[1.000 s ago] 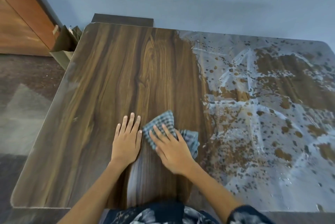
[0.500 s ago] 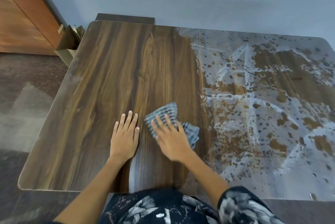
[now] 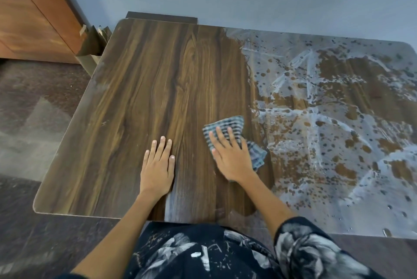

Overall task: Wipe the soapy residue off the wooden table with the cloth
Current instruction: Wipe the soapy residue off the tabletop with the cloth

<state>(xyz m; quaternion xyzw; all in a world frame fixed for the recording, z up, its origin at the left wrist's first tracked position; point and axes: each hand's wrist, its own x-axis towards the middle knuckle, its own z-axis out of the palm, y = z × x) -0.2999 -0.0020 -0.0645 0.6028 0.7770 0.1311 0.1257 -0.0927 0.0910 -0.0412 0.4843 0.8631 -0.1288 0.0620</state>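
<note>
One table (image 3: 144, 89), one cloth (image 3: 228, 125), two hands: left hand (image 3: 158, 166), right hand (image 3: 232, 159).

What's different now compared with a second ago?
The right hand has slid the cloth away from the person and rightward, close to the soapy residue. The left hand stays flat on the wooden table; the residue looks unchanged.
</note>
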